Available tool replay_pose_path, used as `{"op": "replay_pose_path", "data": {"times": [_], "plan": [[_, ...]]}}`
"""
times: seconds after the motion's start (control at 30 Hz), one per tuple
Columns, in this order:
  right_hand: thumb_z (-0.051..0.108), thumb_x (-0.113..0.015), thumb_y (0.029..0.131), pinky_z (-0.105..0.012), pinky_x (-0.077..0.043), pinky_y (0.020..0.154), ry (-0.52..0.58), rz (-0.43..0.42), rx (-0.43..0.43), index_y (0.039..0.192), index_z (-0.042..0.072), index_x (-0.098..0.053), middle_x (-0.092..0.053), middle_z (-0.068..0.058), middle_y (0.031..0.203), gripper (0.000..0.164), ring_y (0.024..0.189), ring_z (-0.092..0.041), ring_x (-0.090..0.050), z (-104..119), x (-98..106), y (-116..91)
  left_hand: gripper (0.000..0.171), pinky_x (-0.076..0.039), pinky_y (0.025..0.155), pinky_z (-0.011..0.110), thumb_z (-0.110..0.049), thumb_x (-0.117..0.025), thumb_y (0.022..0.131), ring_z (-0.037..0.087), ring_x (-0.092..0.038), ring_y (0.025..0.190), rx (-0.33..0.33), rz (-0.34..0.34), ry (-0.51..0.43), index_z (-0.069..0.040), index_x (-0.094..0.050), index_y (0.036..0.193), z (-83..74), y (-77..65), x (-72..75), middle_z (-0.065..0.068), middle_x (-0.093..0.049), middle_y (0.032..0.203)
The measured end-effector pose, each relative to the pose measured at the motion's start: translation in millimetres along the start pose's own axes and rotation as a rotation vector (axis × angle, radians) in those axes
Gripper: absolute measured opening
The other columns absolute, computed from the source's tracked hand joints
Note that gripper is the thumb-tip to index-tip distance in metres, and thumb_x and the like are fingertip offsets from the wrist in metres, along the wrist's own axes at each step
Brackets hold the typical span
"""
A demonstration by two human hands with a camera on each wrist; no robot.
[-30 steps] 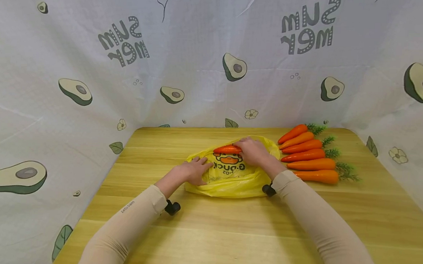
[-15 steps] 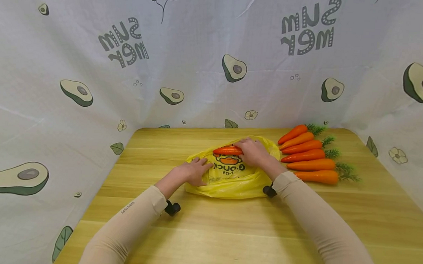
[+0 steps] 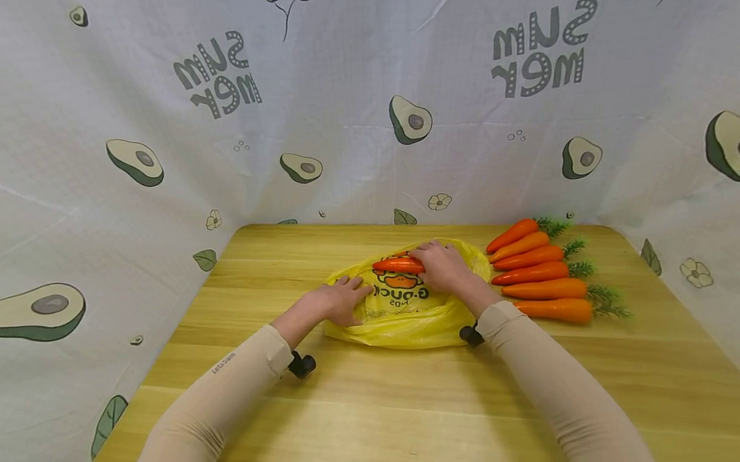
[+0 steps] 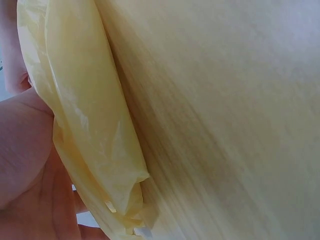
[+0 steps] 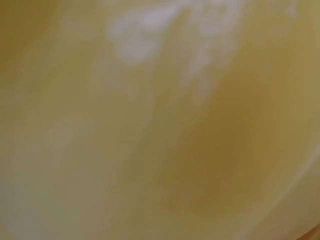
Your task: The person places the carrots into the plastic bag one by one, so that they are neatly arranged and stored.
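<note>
In the head view a yellow plastic bag (image 3: 396,335) with a black printed duck face lies on the table. An orange-red carrot (image 3: 396,264) lies level across the print, its pointed end to the left. My right hand (image 3: 441,265) grips its thick end from above, hiding that end and any leaves. My left hand (image 3: 341,301) rests at the bag's left end, fingers spread. Up close in the left wrist view, the palm (image 4: 22,145) sits against the bag's folded edge (image 4: 90,100). Blurred yellow plastic (image 5: 150,130) fills most of the right wrist view.
To the right of the bag, several orange carrots (image 3: 547,288) with green tops lie in a row. The wooden table (image 3: 362,410) backs onto a white curtain (image 3: 350,120) printed with avocados. Small black wrist cameras (image 3: 302,366) hang under the forearms.
</note>
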State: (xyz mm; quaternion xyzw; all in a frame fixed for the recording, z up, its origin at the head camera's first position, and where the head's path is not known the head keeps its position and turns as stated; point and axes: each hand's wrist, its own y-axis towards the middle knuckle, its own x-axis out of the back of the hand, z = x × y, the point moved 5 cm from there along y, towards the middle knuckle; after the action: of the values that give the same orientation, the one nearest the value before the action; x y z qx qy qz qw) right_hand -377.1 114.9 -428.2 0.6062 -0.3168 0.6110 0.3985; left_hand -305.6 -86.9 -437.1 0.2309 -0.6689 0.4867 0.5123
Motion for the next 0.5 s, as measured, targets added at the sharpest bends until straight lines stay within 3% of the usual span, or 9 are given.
{"op": "replay_pose_path", "data": {"times": [0.5], "plan": [[0.013,-0.070,0.093,-0.058,-0.045,0.099,-0.005,-0.010,0.005,0.135,0.010,-0.064,-0.063,-0.012,0.135,0.043,0.123,-0.033,-0.054,-3.9,-0.4,-1.6,0.079,-0.028,0.118,0.062,-0.045,-0.063,0.098,0.033,-0.014,0.156,0.002,0.012,0.002,-0.026,-0.023,0.162,-1.7,2.0,-0.4,0.007,-0.014,0.170]]}}
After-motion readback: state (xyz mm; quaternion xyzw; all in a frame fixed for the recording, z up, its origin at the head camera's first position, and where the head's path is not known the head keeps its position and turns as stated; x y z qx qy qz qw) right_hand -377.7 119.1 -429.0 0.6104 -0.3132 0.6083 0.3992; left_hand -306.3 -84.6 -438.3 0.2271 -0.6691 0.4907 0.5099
